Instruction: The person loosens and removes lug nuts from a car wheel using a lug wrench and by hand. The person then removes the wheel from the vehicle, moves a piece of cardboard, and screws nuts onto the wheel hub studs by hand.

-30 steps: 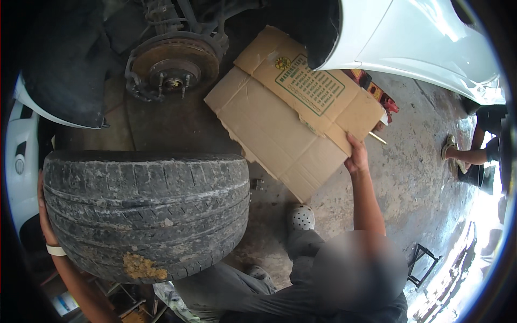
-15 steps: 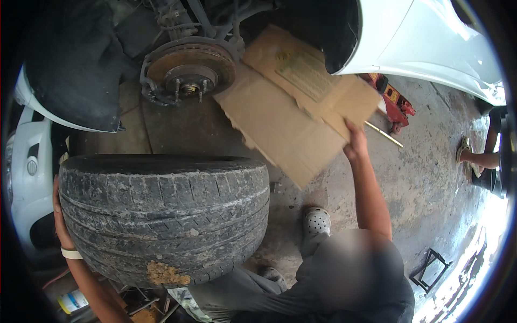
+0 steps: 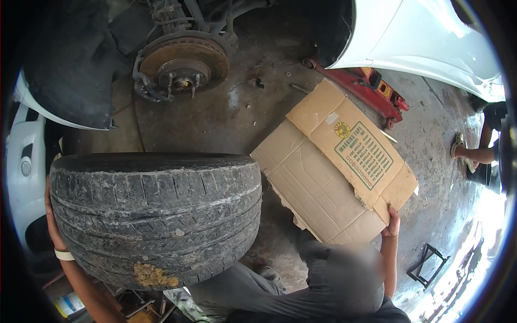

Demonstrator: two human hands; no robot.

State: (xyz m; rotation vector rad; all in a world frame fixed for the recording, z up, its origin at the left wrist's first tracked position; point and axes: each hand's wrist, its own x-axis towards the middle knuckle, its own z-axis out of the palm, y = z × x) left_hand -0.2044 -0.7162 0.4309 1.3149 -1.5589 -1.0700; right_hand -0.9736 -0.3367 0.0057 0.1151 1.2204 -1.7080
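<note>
A large worn tire [image 3: 161, 215], grey with dried dirt and a tan clump low on its tread, stands in front of me at the left. My left hand [image 3: 52, 220] lies along its left side, fingers stretched out flat against the rubber. A torn brown sheet of cardboard [image 3: 307, 188] with green printing spreads out to the right of the tire. Its lower right corner is gripped by my right hand [image 3: 392, 222], whose fingers are partly hidden at the edge. The sheet's left corner comes close to the tire's upper right side.
Beyond the tire, a rusty brake disc [image 3: 186, 62] with studs hangs in the open wheel well. A red floor jack [image 3: 366, 94] lies beside the white car panel [image 3: 398, 37]. A black metal frame [image 3: 428, 265] is at lower right. A person's foot [image 3: 458, 146] shows at far right.
My right hand has drawn the cardboard toward me and to the right, uncovering floor and more of the red jack. The left hand stays against the tire.
</note>
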